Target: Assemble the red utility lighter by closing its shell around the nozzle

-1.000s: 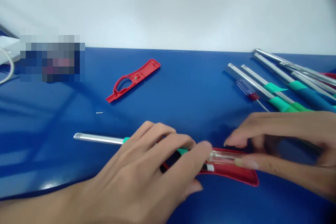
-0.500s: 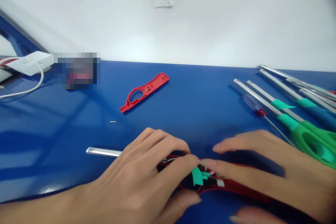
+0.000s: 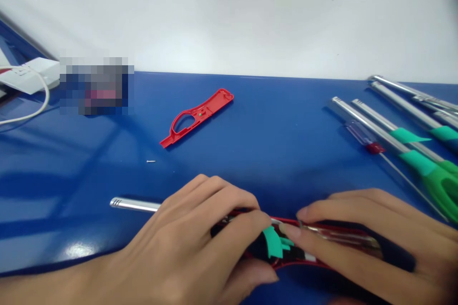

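My left hand presses down on a lighter-like tool with a long silver tube that sticks out to the left. Its open red handle shell lies under my fingers, with black and clear inner parts and a green trigger piece showing. My right hand holds the right part of the same handle, fingertips meeting my left thumb over the inner parts. The loose red cover half lies farther back on the blue table. A tiny screw lies left of centre.
Several more silver-tubed tools with green and blue handles lie at the right, with a small red-and-clear screwdriver among them. A white power strip with cable and a blurred object sit at the back left by the white wall.
The view has shifted a little. My right hand has slid in over the handle shell to meet my left thumb, and the green trigger piece now shows between the fingers.
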`<state>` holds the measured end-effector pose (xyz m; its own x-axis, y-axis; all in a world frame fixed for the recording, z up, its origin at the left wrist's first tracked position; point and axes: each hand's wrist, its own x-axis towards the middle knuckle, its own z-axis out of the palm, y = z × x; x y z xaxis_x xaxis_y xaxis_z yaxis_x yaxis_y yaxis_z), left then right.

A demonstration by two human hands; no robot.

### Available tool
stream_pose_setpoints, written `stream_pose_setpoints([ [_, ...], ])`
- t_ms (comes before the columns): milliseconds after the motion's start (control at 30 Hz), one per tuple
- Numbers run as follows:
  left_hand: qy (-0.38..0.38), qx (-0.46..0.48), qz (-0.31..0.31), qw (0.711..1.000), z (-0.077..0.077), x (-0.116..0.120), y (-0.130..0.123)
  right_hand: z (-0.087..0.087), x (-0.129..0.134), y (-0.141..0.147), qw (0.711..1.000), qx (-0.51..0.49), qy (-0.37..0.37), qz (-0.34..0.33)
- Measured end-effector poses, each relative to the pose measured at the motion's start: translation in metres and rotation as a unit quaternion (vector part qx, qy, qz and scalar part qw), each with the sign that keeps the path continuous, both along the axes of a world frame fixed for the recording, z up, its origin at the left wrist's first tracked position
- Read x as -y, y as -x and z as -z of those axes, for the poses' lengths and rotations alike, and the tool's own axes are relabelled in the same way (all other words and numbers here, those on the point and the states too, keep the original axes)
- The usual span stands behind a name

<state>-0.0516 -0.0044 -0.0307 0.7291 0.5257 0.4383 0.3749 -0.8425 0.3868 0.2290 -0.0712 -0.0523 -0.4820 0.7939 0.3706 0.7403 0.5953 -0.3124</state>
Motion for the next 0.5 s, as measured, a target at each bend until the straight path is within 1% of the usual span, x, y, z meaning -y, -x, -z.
stream_pose_setpoints([
  [133,0.004,0.006,-0.044,0.999,-0.001,0.008,-0.003,-0.004,-0.004,0.008,1.000,-0.008,0.003,-0.003],
  [200,-0.002,0.006,-0.055,0.998,-0.002,0.010,-0.002,-0.005,-0.005,0.010,1.000,-0.008,-0.001,-0.005],
  [267,-0.006,-0.001,-0.042,0.999,-0.003,0.010,-0.001,-0.005,-0.004,0.008,1.000,-0.006,-0.008,-0.006],
  [333,-0.009,-0.006,-0.043,0.999,-0.003,0.008,0.001,-0.005,-0.004,0.004,1.000,0.003,-0.012,-0.012],
  [433,-0.032,-0.012,-0.046,0.998,-0.002,0.005,0.004,-0.003,-0.003,-0.001,0.999,0.029,-0.013,-0.035],
  [500,-0.050,-0.018,-0.032,0.998,-0.002,0.002,0.005,-0.002,-0.002,-0.003,0.999,0.034,-0.016,-0.030],
])
